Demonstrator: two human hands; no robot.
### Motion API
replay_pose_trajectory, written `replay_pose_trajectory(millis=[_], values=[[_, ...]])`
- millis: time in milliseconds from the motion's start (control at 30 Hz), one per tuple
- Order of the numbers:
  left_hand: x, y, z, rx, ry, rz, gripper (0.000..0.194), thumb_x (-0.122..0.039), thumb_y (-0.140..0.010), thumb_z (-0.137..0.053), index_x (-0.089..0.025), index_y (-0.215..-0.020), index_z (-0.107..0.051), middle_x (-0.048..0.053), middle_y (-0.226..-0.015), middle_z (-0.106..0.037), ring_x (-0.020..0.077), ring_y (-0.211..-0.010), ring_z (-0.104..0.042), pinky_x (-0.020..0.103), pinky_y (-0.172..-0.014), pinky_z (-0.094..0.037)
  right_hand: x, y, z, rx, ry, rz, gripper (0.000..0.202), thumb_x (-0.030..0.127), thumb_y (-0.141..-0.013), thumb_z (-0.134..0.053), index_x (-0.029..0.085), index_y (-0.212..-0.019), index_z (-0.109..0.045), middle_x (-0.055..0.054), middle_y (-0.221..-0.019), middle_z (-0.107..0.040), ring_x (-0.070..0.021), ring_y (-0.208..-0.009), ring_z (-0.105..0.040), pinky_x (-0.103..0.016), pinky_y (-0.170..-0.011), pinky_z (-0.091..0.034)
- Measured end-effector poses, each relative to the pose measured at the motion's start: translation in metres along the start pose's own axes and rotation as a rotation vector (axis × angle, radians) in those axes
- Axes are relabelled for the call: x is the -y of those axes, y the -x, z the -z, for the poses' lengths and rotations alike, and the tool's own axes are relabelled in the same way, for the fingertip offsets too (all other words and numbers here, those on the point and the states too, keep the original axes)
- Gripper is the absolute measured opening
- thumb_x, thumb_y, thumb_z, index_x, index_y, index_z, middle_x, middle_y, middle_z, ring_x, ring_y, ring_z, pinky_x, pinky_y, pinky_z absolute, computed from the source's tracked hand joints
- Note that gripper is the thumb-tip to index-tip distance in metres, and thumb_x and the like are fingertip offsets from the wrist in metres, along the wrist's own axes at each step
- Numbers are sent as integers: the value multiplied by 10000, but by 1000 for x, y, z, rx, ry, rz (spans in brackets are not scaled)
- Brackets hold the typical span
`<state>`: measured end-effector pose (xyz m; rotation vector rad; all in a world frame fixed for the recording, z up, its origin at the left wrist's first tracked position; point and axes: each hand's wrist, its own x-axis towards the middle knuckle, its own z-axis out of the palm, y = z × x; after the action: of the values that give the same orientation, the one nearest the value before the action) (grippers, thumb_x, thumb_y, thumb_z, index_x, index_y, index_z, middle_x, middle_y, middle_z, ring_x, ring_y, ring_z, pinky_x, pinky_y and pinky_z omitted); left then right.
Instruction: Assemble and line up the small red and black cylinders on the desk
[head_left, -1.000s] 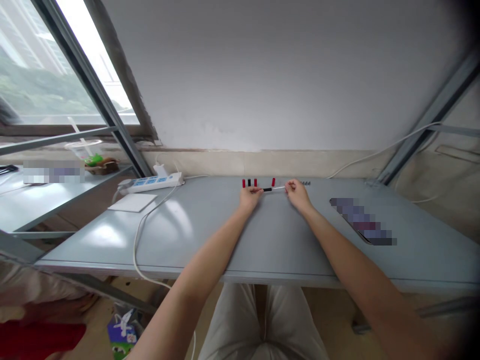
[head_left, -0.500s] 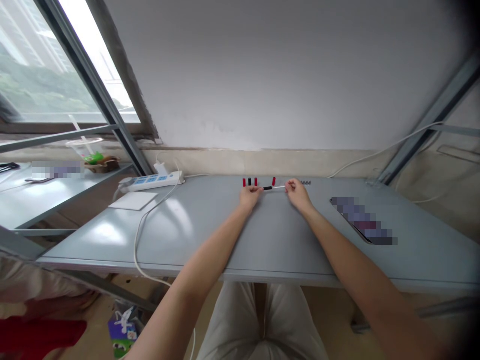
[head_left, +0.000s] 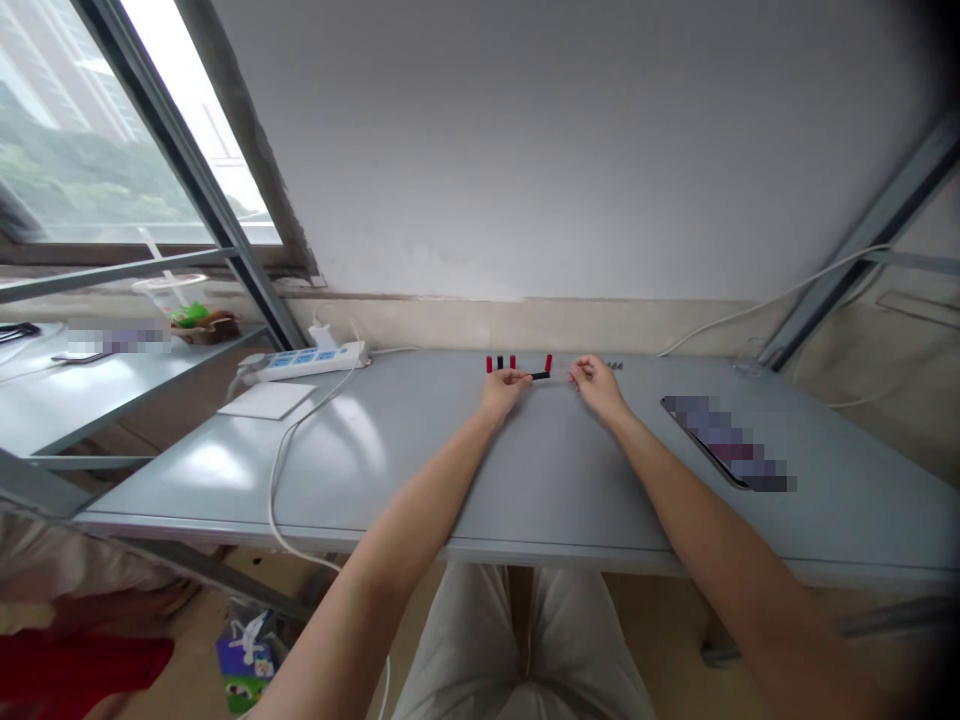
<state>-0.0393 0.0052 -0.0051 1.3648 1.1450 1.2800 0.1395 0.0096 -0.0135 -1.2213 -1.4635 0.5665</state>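
Observation:
Near the back of the grey desk (head_left: 420, 450), my left hand (head_left: 504, 390) pinches one end of a small black cylinder (head_left: 540, 376), which points to the right. Just right of it, my right hand (head_left: 595, 382) is closed in a pinch on a thin, pale or clear piece (head_left: 562, 372). That piece is faint, and whether it touches the black cylinder I cannot tell. Behind my hands stand small cylinders: a red one (head_left: 489, 364), a black one (head_left: 500, 362), another red one (head_left: 512, 361) and, apart from them, a third red one (head_left: 549, 362).
Several small dark grey pieces (head_left: 615, 366) lie right of my right hand. A phone (head_left: 720, 440) rests on the desk's right side. On the left are a power strip (head_left: 311, 362), a white square sheet (head_left: 268, 401) and a white cable (head_left: 281, 455) hanging over the front edge.
The white stick seen between my hands earlier now shows only as a faint, pale piece. More of the black cylinder's right end shows. Both hands have hardly moved.

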Motion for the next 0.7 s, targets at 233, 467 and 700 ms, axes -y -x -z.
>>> replay_pose_trajectory(millis=[233,467,700], values=[[2,0,-2,99,43,-18,108,-186,-658,-677,-116,-737,-651,63,-669,-655,93,-585,-551,246,-666,-446,8,10,-11,97,-38,-14,339,551,-722,-513,218,-773,-480,-22,-667,-589,-139,-553,-498,-271,-525,-382],[0,1,0,124,27,-7,98,-158,-670,-666,-109,-754,-651,52,-655,-645,85,-569,-533,245,-665,-443,12,11,-9,132,-19,-59,324,528,-730,-522,210,-786,-497,-41,-708,-623,-152,-597,-543,-271,-532,-403],[-11,5,-1,0,18,-13,123,-157,-734,-612,-111,-841,-652,47,-696,-632,82,-575,-524,249,-674,-441,14,14,-8,238,61,3,174,329,-723,-600,184,-820,-602,-52,-759,-659,-158,-718,-607,-286,-671,-451]])
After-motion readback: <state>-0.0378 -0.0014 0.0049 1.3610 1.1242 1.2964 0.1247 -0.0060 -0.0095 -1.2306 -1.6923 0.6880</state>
